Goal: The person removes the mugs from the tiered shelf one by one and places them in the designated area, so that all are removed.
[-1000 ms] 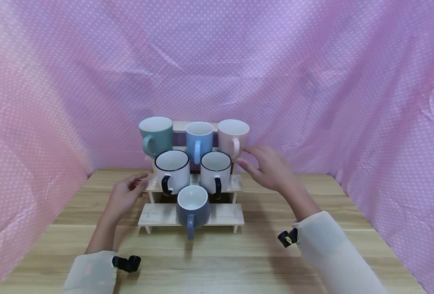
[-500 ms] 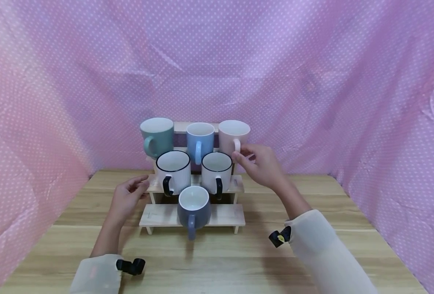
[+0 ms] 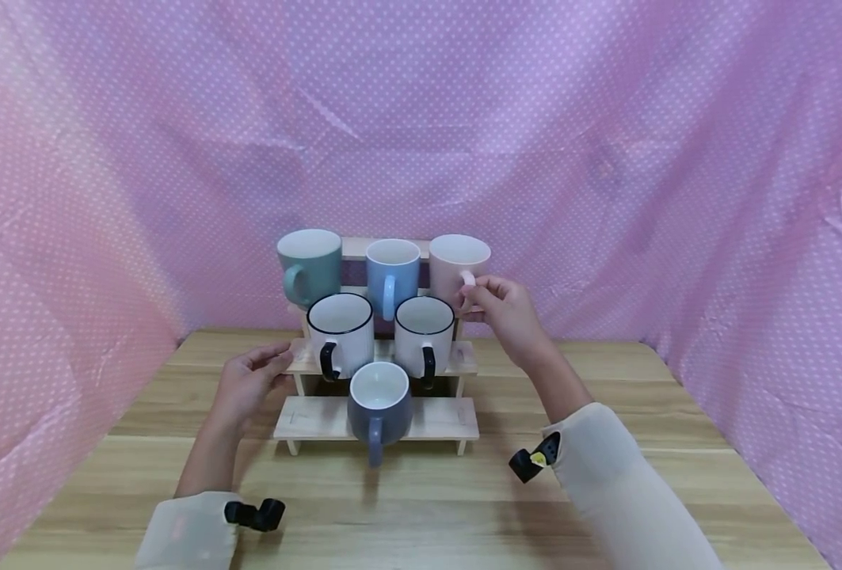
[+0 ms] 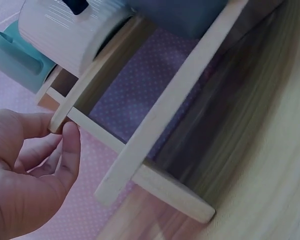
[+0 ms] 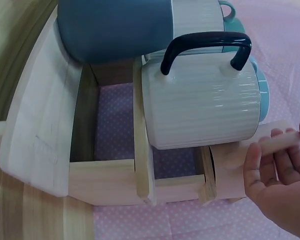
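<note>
Mug (image 3: 448,274): pale pink, white inside, apparently plain.

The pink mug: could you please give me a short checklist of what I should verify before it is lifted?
1. Right hand on the pink mug: ok, it pinches the handle.
2. Left hand on the rack: ok, it pinches one end of the middle shelf.
3. Mug upright: ok.
4. Rim apart from the light blue mug: ok, a narrow gap shows.
5. Front clear: not ok, a black-rimmed white mug stands before it, lower.
6. Mug empty: cannot tell, its inner bottom is hidden.
</note>
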The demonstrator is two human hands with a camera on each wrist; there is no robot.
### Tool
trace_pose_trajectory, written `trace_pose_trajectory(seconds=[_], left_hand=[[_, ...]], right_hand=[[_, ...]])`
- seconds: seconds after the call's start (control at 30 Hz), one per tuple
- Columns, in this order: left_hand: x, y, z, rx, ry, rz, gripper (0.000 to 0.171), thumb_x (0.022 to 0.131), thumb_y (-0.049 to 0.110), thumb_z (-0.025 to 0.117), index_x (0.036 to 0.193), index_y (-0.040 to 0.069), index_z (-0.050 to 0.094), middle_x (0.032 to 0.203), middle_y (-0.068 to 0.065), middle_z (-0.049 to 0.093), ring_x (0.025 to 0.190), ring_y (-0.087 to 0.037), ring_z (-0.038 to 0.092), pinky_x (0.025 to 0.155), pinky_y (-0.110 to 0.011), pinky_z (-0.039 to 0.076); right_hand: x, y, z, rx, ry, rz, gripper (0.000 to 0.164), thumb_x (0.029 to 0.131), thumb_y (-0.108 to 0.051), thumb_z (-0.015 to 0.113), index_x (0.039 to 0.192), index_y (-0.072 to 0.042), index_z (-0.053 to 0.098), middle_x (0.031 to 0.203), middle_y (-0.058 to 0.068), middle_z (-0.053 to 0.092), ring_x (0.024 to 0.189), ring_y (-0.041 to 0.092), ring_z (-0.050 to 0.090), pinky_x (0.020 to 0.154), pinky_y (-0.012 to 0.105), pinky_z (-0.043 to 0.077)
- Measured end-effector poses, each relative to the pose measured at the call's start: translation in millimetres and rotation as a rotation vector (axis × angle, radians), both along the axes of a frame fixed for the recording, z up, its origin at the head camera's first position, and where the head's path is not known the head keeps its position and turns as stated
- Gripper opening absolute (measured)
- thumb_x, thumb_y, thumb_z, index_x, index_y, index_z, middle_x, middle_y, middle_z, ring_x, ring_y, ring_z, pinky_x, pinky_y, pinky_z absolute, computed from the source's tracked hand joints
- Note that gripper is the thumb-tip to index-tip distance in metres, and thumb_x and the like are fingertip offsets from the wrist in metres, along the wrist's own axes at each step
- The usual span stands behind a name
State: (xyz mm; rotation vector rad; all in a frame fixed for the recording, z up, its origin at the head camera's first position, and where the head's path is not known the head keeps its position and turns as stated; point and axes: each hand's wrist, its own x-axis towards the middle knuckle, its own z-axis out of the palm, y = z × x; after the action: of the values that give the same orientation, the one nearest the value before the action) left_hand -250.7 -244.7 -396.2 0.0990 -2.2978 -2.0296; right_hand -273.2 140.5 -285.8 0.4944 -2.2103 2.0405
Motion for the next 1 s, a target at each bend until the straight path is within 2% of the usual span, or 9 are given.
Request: trace_pose_trajectory(seconds=[0.13, 0.27, 0.5, 0.63, 0.87, 1.0], left_hand=[[0.1, -1, 1.2, 0.104, -0.046, -0.012, 0.056, 0.102, 0.023, 0.067, 0.146, -0.006, 0.049, 0.113, 0.009, 0.063, 0.091, -0.003, 0.063, 0.086, -0.02, 0.059], [0.0, -2, 2.5, 0.125, -0.063, -0.007, 0.056, 0.101, 0.023, 0.068, 0.146, -0.005, 0.05, 0.112, 0.01, 0.063, 0.092, -0.003, 0.063, 0.087, -0.021, 0.059], [-1.4, -1, 2.9, 0.14, -0.068, -0.015, 0.057, 0.101, 0.023, 0.069, 0.147, -0.005, 0.05, 0.113, 0.007, 0.064, 0.094, -0.004, 0.064, 0.092, -0.022, 0.058], [-1.7, -1, 2.1, 0.171, -0.066, -0.016, 0.056, 0.101, 0.021, 0.069, 0.146, -0.006, 0.049, 0.11, 0.008, 0.064, 0.093, -0.004, 0.064, 0.092, -0.023, 0.058], [-1.7, -3, 1.8, 0.176, -0.05, -0.032, 0.057, 0.101, 0.02, 0.068, 0.146, -0.009, 0.047, 0.113, 0.007, 0.064, 0.095, -0.004, 0.064, 0.093, -0.023, 0.058], [-1.1, -2, 2.3, 0.156, -0.062, -0.023, 0.055, 0.102, 0.02, 0.067, 0.146, -0.007, 0.048, 0.112, 0.006, 0.064, 0.095, -0.004, 0.064, 0.093, -0.023, 0.058]], right_hand=[[-1.3, 2, 0.5, -0.127, -0.05, 0.011, 0.037, 0.108, -0.02, 0.053, 0.079, 0.003, 0.052, 0.093, 0.008, 0.06, 0.091, 0.021, 0.06, 0.085, 0.034, 0.061], [-3.2, 8, 1.0, -0.218, -0.073, -0.012, 0.043, 0.108, -0.021, 0.054, 0.07, -0.003, 0.048, 0.084, 0.006, 0.057, 0.084, 0.018, 0.057, 0.078, 0.031, 0.059], [-6.2, 30, -0.3, -0.327, -0.07, -0.094, 0.04, 0.109, -0.016, 0.051, 0.07, -0.006, 0.055, 0.076, 0.003, 0.058, 0.075, 0.016, 0.057, 0.068, 0.025, 0.057], [-7.9, 47, -3.7, -0.379, -0.075, -0.112, 0.041, 0.109, -0.014, 0.049, 0.069, -0.006, 0.056, 0.075, 0.002, 0.059, 0.072, 0.014, 0.059, 0.067, 0.024, 0.058], [-9.0, 86, -13.1, -0.489, -0.034, -0.144, 0.043, 0.108, -0.009, 0.05, 0.065, -0.004, 0.055, 0.07, 0.003, 0.061, 0.067, 0.016, 0.062, 0.065, 0.026, 0.06], [-11.6, 113, -22.5, -0.499, -0.011, -0.219, 0.044, 0.107, -0.009, 0.052, 0.063, -0.002, 0.053, 0.069, 0.005, 0.061, 0.066, 0.017, 0.061, 0.062, 0.026, 0.059]])
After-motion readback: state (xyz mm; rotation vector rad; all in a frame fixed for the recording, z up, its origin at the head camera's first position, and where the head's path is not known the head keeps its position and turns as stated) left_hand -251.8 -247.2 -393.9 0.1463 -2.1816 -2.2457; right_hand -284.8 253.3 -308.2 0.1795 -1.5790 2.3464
